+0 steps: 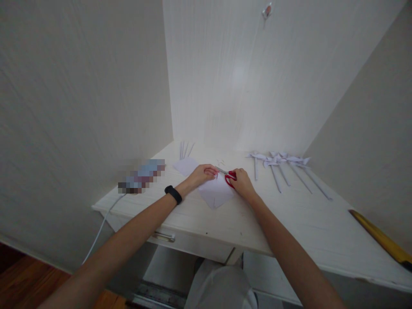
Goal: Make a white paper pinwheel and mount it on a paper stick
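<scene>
Cutting is the step in hand, as I judge it: the square of white paper (215, 192) lies flat on the white desk (309, 227), near its front edge, and the red-handled scissors (229, 176) sit at the sheet's top corner, at about one o'clock from its middle, blades pointing toward nine o'clock at the other hand. The right hand (243, 183) is closed through the red loops, gripping the scissors; whether the blades are apart or together is too small to tell. The left hand (202, 174) lies at eleven o'clock from the sheet's middle, fingers curled down onto the upper edge of the paper, pinning or pinching it just beside the blade tips. A black wristband (173, 194) sits on that wrist.

The next move, by my reading, calls for a short, steady cut along the line toward the centre while the left fingers keep the sheet from sliding and stay clear of the blades.

Further out, at eleven o'clock from the sheet, a second pale sheet (186, 165) lies flat, with thin white sticks (185, 149) beyond it near the wall. At three o'clock, well apart, a row of finished paper pinwheels (279, 163) rests with stems toward the person. A white cable (102, 225) drops off the desk's left end, and a yellow-handled tool (380, 238) lies at the far right edge
</scene>
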The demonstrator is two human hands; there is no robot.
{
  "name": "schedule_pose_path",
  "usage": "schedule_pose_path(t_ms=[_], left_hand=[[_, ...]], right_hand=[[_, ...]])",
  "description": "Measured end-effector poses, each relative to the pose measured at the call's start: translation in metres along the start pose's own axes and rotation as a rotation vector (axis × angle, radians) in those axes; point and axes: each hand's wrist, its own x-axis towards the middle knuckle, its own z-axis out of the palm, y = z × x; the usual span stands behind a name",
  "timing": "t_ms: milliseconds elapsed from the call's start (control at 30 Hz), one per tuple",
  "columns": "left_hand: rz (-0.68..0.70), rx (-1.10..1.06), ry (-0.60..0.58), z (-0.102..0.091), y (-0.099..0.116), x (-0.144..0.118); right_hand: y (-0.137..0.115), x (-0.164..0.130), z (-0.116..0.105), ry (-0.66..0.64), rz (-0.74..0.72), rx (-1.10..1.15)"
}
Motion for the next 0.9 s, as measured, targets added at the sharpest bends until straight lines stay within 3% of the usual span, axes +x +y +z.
schedule_pose_path(t_ms=[600, 900], left_hand=[[0.045, 0.071, 0.002, 0.0017, 0.0012, 0.0004], [-0.035, 0.105, 0.019, 0.0011, -0.0001, -0.0004]], right_hand=[[-0.0012, -0.0008, -0.0008, 0.003, -0.017, -0.006], [-0.0076, -0.0044, -0.0061, 0.022, 0.026, -0.058]])
